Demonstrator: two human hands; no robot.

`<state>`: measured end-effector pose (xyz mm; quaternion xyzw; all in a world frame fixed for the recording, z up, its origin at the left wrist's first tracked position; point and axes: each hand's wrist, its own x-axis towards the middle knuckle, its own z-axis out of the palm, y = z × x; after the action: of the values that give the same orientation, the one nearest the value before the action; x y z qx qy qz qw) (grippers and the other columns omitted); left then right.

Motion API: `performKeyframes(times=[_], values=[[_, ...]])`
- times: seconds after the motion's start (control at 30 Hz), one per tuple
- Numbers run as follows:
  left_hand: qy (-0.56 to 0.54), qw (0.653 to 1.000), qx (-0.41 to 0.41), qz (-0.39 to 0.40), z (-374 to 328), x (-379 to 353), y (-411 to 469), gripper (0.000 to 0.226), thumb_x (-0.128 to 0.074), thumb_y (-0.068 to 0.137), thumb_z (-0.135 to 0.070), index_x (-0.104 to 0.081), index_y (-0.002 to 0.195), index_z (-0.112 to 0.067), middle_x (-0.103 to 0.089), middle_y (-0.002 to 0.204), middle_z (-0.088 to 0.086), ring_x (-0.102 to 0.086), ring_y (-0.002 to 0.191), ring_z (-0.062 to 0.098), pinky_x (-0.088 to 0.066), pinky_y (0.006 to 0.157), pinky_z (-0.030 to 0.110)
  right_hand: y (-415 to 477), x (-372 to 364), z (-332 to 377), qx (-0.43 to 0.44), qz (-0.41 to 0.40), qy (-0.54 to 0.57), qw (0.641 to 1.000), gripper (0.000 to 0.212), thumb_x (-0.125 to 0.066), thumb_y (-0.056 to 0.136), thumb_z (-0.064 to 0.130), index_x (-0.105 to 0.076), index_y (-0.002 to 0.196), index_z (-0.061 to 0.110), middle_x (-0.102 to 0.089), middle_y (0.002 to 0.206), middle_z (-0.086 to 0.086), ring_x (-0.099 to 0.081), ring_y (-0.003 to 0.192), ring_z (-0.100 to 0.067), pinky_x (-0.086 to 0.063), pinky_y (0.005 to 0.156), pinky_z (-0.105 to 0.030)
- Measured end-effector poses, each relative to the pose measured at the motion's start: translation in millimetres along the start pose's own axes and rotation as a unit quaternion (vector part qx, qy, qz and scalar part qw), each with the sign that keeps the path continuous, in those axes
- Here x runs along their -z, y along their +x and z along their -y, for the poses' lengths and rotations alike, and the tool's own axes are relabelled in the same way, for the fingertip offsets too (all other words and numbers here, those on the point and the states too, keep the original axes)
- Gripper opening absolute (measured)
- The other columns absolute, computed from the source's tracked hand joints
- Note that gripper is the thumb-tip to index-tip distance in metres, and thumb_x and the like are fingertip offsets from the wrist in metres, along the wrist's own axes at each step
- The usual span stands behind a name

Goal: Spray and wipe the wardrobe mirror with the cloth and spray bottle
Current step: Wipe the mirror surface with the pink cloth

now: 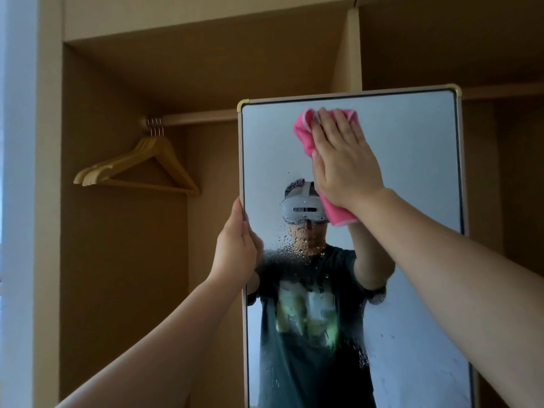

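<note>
Much of the cloth [304,134] under right hand [344,160], mirror [412,172] bottom cropped

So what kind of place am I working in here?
Probably inside a bedroom wardrobe: a rail with wooden hangers, open shelf bays above, and a framed mirror.

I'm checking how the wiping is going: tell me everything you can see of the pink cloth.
The pink cloth looks like soft fabric with a paler hem, bunched in folds rather than spread out. It lies against the upper glass of the mirror, near its top edge, pressed there by the flat right hand, which covers its middle. Pink shows above the hand, to its left and below the wrist. Whether it is damp cannot be told.
</note>
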<state>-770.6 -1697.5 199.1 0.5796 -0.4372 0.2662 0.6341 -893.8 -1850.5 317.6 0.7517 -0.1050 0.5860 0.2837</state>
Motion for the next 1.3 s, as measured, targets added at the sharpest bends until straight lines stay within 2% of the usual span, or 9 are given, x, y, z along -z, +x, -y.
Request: performKeyframes(times=[0.13, 0.3, 0.37, 0.5, 0.6, 0.73, 0.97, 1.13, 1.3], values=[[0.016, 1.000, 0.010, -0.002, 2, 5, 0, 0.045, -0.034, 0.101, -0.005, -0.032, 0.146, -0.010, -0.054, 0.077, -0.042, -0.041, 0.070, -0.037, -0.029, 0.059, -0.011, 24, 1, 1, -0.025, -0.009, -0.014, 1.000, 0.056, -0.022, 0.102, 0.030, -0.019, 0.153, 0.007, -0.019, 0.160, -0.015, -0.012, 0.149, -0.034, -0.007, 0.122, -0.045], [0.027, 0.999, 0.002, 0.026, 2, 11, 2, 0.046, -0.033, 0.102, -0.006, -0.030, 0.147, -0.014, -0.044, 0.071, -0.058, -0.042, 0.063, -0.036, -0.028, 0.054, -0.010, 29, -2, 8, -0.045, -0.015, -0.025, 0.999, 0.056, -0.023, 0.103, 0.031, -0.020, 0.153, 0.008, -0.020, 0.160, -0.014, -0.013, 0.148, -0.035, -0.007, 0.121, -0.045], [0.031, 0.999, 0.000, 0.028, 2, 13, 2, 0.046, -0.033, 0.102, -0.006, -0.030, 0.147, -0.014, -0.046, 0.068, -0.055, -0.042, 0.062, -0.035, -0.029, 0.054, -0.010, 28, -4, 12, -0.052, -0.016, -0.023, 0.998, 0.056, -0.021, 0.103, 0.032, -0.020, 0.153, 0.008, -0.019, 0.160, -0.014, -0.013, 0.148, -0.034, -0.008, 0.122, -0.046], [0.026, 0.999, 0.012, 0.045, 1, 16, 5, 0.049, -0.032, 0.102, -0.011, -0.026, 0.149, -0.025, -0.056, 0.067, -0.025, -0.052, 0.060, -0.022, -0.037, 0.050, -0.001, 19, -6, 19, -0.049, -0.012, -0.010, 0.999, 0.057, -0.021, 0.103, 0.033, -0.019, 0.154, 0.008, -0.018, 0.161, -0.013, -0.012, 0.149, -0.033, -0.009, 0.122, -0.046], [0.023, 0.998, 0.004, 0.050, -1, 18, 4, 0.049, -0.032, 0.102, -0.011, -0.027, 0.149, -0.025, -0.053, 0.079, -0.027, -0.052, 0.064, -0.023, -0.037, 0.053, -0.002, 3, -9, 27, -0.033, -0.009, 0.006, 0.999, 0.057, -0.024, 0.102, 0.033, -0.019, 0.154, 0.008, -0.018, 0.161, -0.013, -0.011, 0.149, -0.033, -0.008, 0.122, -0.046], [0.021, 0.998, 0.005, 0.054, -3, 18, 2, 0.050, -0.032, 0.102, -0.008, -0.026, 0.149, -0.023, -0.049, 0.075, -0.028, -0.050, 0.060, -0.025, -0.036, 0.053, -0.003, -28, -16, 42, -0.015, -0.009, 0.019, 1.000, 0.058, -0.027, 0.101, 0.032, -0.020, 0.154, 0.008, -0.019, 0.160, -0.013, -0.010, 0.149, -0.032, -0.005, 0.122, -0.045], [0.026, 0.997, 0.018, 0.074, -4, 23, 2, 0.051, -0.030, 0.103, -0.013, -0.020, 0.150, -0.026, -0.058, 0.080, -0.012, -0.057, 0.062, -0.014, -0.042, 0.053, 0.002, -92, -34, 71, 0.009, 0.006, 0.020, 1.000, 0.062, -0.030, 0.099, 0.029, -0.014, 0.154, 0.007, -0.013, 0.161, -0.015, -0.002, 0.150, -0.031, -0.006, 0.122, -0.048], [0.014, 0.995, 0.032, 0.093, -3, 24, 2, 0.051, -0.029, 0.103, -0.017, -0.017, 0.151, -0.030, -0.063, 0.078, 0.004, -0.065, 0.065, 0.012, -0.050, 0.053, 0.016, -130, -39, 84, 0.041, 0.014, 0.026, 0.999, 0.064, -0.031, 0.100, 0.030, -0.008, 0.155, 0.008, -0.005, 0.162, -0.015, 0.000, 0.150, -0.031, -0.008, 0.121, -0.049], [0.022, 0.994, 0.031, 0.103, -6, 25, 1, 0.050, -0.031, 0.103, -0.017, -0.018, 0.150, -0.028, -0.059, 0.079, -0.005, -0.059, 0.064, -0.009, -0.045, 0.054, 0.005, -144, -39, 87, 0.064, 0.014, 0.020, 0.998, 0.064, -0.033, 0.099, 0.030, -0.011, 0.155, 0.007, -0.008, 0.162, -0.015, -0.002, 0.150, -0.031, -0.005, 0.122, -0.048]])
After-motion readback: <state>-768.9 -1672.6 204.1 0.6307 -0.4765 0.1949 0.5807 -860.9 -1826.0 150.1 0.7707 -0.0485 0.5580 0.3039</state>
